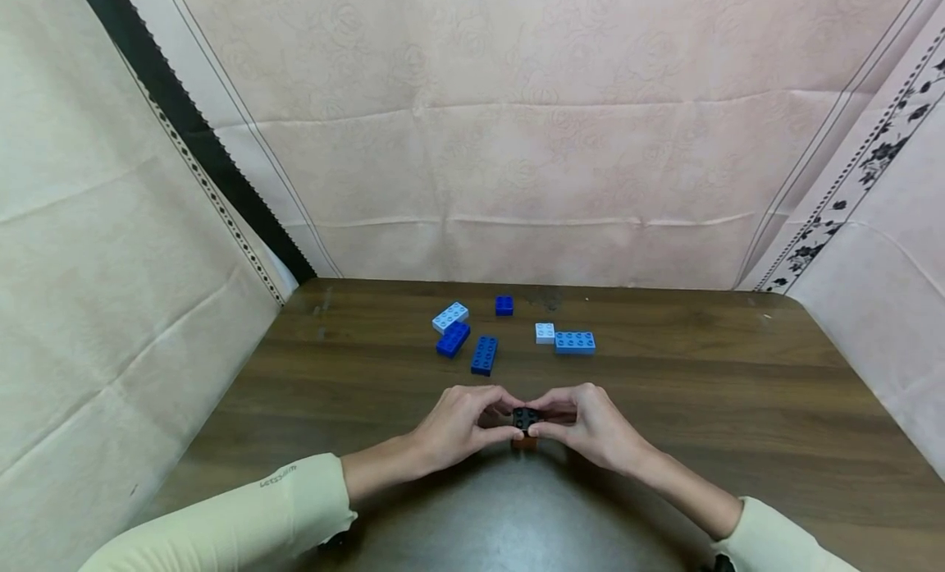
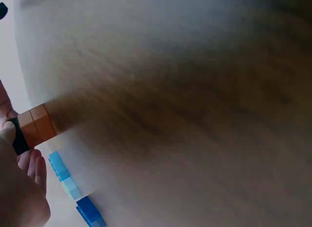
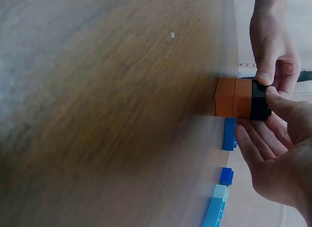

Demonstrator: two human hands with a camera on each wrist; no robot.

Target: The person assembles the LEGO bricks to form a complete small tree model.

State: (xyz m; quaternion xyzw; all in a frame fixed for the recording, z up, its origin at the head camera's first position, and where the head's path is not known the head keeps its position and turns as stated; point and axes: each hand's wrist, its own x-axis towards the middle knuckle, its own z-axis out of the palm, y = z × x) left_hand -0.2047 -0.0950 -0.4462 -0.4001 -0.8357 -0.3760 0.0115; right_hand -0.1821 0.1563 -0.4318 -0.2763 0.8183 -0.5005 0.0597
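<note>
Near the front of the table stands a small stack: a black brick (image 1: pixel 526 418) with studs on top, over two orange-brown bricks (image 3: pixel 225 97). My left hand (image 1: pixel 459 428) pinches the black brick from the left with thumb and fingertips. From the opposite side my right hand (image 1: pixel 600 431) grips the same brick, thumb in front and fingers behind. Both thumbs nearly meet at its near face. In the left wrist view the orange-brown bricks (image 2: pixel 36 125) show below the fingers, the lowest at the wooden surface.
Behind the hands on the wooden table (image 1: pixel 701 375) lie a light blue brick (image 1: pixel 450 317) touching a dark blue brick (image 1: pixel 454 340), another dark blue brick (image 1: pixel 484 355), and a small blue brick (image 1: pixel 504 305). A pale blue brick (image 1: pixel 545 333) adjoins a longer blue brick (image 1: pixel 574 343). Cloth (image 1: pixel 517 145) hangs behind.
</note>
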